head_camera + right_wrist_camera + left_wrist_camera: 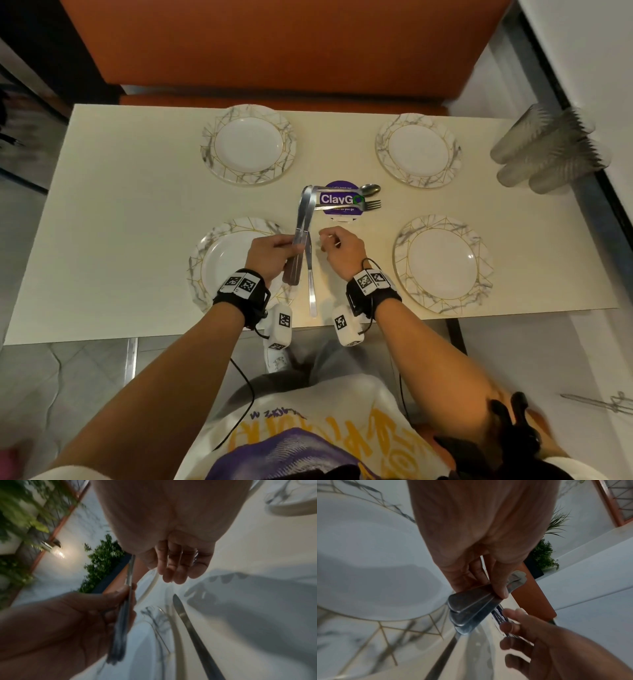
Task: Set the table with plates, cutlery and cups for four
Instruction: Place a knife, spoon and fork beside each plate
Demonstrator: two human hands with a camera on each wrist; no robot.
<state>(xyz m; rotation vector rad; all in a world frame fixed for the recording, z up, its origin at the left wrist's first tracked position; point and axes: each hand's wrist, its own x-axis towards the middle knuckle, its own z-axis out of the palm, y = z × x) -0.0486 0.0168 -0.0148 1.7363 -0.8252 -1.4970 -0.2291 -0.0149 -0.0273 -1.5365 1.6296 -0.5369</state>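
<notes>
Four marble-rimmed plates lie on the cream table (120, 205): far left (248, 144), far right (418, 150), near left (219, 260), near right (442, 263). My left hand (274, 250) grips a bundle of knives (303, 219) by the handles (467, 607) over the near left plate's right edge, blades pointing away. A single knife (311, 287) lies flat on the table just right of that plate. My right hand (329, 241) hovers by that knife's tip (176, 600), fingers (171, 572) loosely curled and holding nothing.
A spoon (370, 188) and a fork (371, 205) lie in the table's middle behind a purple ClayGo sign (340, 199). Several stacked clear cups (548, 150) lie on their sides at the far right edge. An orange bench (274, 51) runs along the far side.
</notes>
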